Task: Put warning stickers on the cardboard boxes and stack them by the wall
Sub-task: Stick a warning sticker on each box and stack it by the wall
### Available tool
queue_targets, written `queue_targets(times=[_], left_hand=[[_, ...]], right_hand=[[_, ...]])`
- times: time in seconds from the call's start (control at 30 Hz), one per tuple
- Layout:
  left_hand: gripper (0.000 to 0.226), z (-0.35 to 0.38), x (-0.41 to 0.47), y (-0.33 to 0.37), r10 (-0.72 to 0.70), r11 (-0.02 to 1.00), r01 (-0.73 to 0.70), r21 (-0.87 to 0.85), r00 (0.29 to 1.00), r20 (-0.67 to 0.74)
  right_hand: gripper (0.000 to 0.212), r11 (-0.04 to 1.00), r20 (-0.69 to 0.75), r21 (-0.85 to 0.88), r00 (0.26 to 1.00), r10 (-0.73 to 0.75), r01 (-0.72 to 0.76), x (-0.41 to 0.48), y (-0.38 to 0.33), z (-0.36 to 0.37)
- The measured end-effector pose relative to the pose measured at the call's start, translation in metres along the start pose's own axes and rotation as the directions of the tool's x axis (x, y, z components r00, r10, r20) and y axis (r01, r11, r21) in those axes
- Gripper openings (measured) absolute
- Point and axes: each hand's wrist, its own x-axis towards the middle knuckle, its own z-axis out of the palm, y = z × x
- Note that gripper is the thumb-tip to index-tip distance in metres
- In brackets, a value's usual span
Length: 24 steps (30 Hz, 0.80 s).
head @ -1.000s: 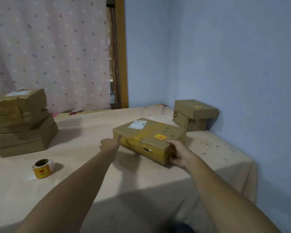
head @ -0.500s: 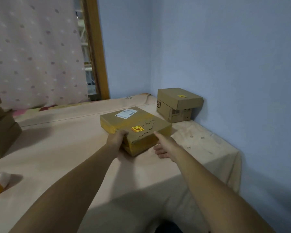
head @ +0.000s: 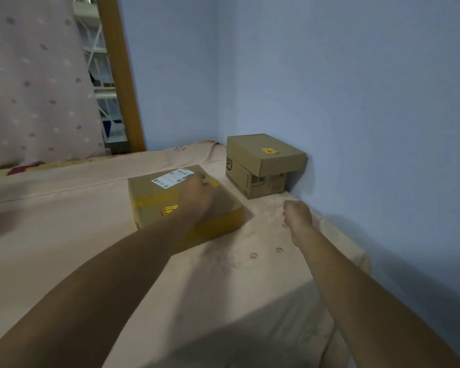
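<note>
Cardboard box (head: 154, 193) with its warning sticker (head: 169, 210) lies flat on the table (head: 51, 248), left hand (head: 197, 197) spread on its lid to push it, right hand (head: 298, 216) fisted, empty, toward the stickered box (head: 266, 162) by the wall (head: 369, 102) at two o'clock.

Looks like a home bedroom: bed (head: 64, 221) under a beige patterned sheet, dotted pink curtain (head: 32, 83) on a wooden window frame (head: 120, 75), plain blue walls (head: 356, 88).
</note>
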Motion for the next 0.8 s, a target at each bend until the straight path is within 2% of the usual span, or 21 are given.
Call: queue_targets(times=[0.03, 0.13, 0.23, 0.3, 0.37, 0.5, 0.67, 0.73, 0.8], left_hand=[[0.043, 0.014, 0.001, 0.017, -0.015, 0.994, 0.021, -0.109, 0.998, 0.053], [0.053, 0.057, 0.013, 0.056, -0.117, 0.928, 0.177, -0.327, 0.974, 0.193], [0.087, 0.095, 0.041, 0.074, -0.239, 0.845, 0.337, -0.414, 0.932, 0.271], [0.096, 0.111, 0.054, 0.079, -0.286, 0.759, 0.396, -0.518, 0.916, 0.281], [0.091, 0.116, 0.062, 0.081, -0.295, 0.691, 0.403, -0.6, 0.915, 0.275], [0.077, 0.125, 0.08, 0.072, -0.269, 0.674, 0.4, -0.621, 0.916, 0.298], [0.099, 0.139, 0.088, 0.064, -0.253, 0.683, 0.384, -0.622, 0.923, 0.291], [0.095, 0.139, 0.085, 0.068, -0.253, 0.678, 0.371, -0.634, 0.928, 0.272], [0.08, 0.138, 0.083, 0.072, -0.255, 0.681, 0.356, -0.64, 0.935, 0.248]], right_hand=[[0.018, 0.999, -0.001, 0.042, 1.0, 0.007, -0.007, 0.009, -0.003, -0.001], [0.061, 0.987, 0.01, 0.158, 1.0, 0.03, -0.031, 0.04, -0.011, -0.003], [0.076, 0.976, 0.049, 0.216, 0.999, 0.007, -0.018, 0.059, -0.027, 0.0], [0.082, 0.966, 0.077, 0.259, 0.997, 0.0, -0.02, 0.069, -0.037, 0.001], [0.087, 0.947, 0.113, 0.322, 0.993, -0.018, -0.019, 0.082, -0.044, 0.004], [0.104, 0.928, 0.165, 0.373, 0.985, -0.051, -0.014, 0.111, -0.046, 0.013], [0.088, 0.928, 0.18, 0.372, 0.98, -0.081, 0.009, 0.128, -0.044, 0.023], [0.082, 0.928, 0.175, 0.372, 0.981, -0.086, 0.015, 0.129, -0.044, 0.024], [0.076, 0.929, 0.173, 0.371, 0.981, -0.092, 0.022, 0.127, -0.047, 0.025]])
